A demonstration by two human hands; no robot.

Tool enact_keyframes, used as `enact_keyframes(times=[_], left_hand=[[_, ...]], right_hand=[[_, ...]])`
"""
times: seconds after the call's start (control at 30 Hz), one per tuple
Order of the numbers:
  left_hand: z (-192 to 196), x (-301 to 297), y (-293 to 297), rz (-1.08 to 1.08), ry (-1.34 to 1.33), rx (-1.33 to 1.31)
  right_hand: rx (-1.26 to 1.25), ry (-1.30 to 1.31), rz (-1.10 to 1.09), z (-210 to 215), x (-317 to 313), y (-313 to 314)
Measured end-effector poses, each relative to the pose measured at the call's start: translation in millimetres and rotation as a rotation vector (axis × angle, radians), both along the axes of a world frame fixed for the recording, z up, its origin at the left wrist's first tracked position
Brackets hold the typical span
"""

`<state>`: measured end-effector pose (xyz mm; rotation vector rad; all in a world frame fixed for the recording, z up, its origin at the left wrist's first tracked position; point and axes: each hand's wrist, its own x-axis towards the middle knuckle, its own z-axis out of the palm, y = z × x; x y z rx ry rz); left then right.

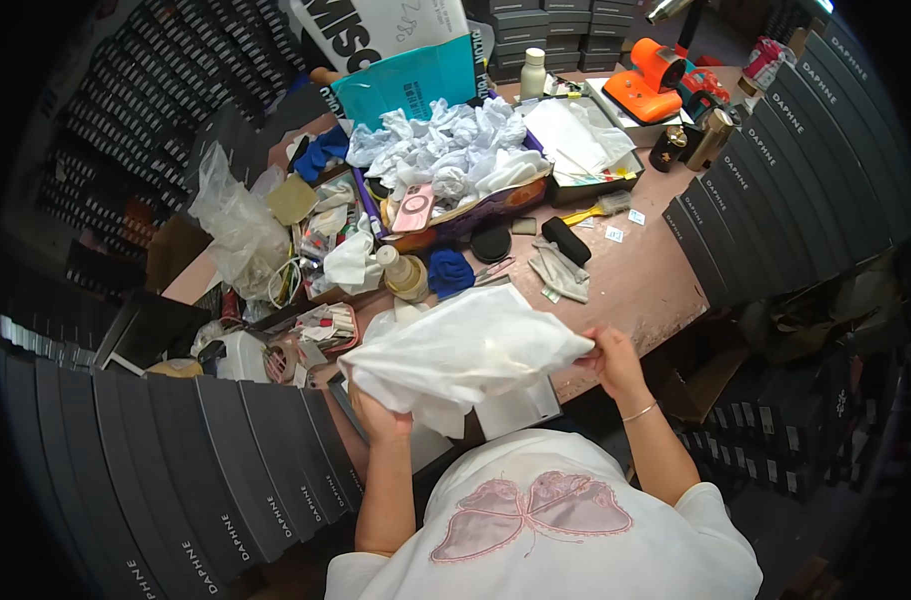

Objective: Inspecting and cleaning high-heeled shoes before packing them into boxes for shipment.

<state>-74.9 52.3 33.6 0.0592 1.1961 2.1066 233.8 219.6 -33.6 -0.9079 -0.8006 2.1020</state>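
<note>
Between the person's two hands, a thin white bag-like sheet (465,345) stretches above the near edge of the pink tabletop (660,275). Its right corner is pinched in the right grip (613,362), thumb and fingertips closed on it; its left end sits in the left grip (378,412), which holds the material where it gathers into folds. The left forearm rises nearly straight from below, that hand low and close to the body; the right forearm, with a thin bracelet (639,411) at the wrist, slants up and inward, its hand a little higher. Most of the left fingers are hidden behind the white material, and whether the paler patch in its middle is something inside cannot be told. Below the sheet, an open box (520,408) is partly covered by the sheet and the person's shirt (575,520). Just past the sheet lie a blue cloth (450,273), a pale bottle (405,277) and a beige cloth (558,273). Farther back, a box heaped with crumpled white paper (445,140) holds a pink phone (413,207). Dark box stacks (265,455) flank both sides, cut off by the dark rim.
</note>
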Motion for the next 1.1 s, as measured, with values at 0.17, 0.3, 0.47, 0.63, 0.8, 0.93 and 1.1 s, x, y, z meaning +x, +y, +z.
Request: enact_keyframes(times=[0.17,0.3,0.47,0.63,0.8,0.93,1.1], left_hand=[[6,41,22,-0.144,-0.322,0.071],[16,80,42,-0.291,-0.351,0.09],[24,68,45,-0.693,-0.543,0.806],[37,70,15,-1.036,-0.69,0.88],[7,45,-29,-0.723,-0.212,0.632],[44,14,-25,-0.177,0.167,0.433],[24,69,-17,-0.528,0.745,0.271]], right_hand=[[-0.078,0.009,0.255,6,-18,-13],[0.056,-0.074,0.453,-18,-52,-28],[0.326,-0.222,0.6,-23,-61,-36],[0.586,-0.246,0.285,-4,-87,-28],[1.484,-0.681,0.604,30,-67,-20],[0.922,-0.653,0.266,33,-42,-2],[0.575,-0.84,0.054,-38,-26,37]])
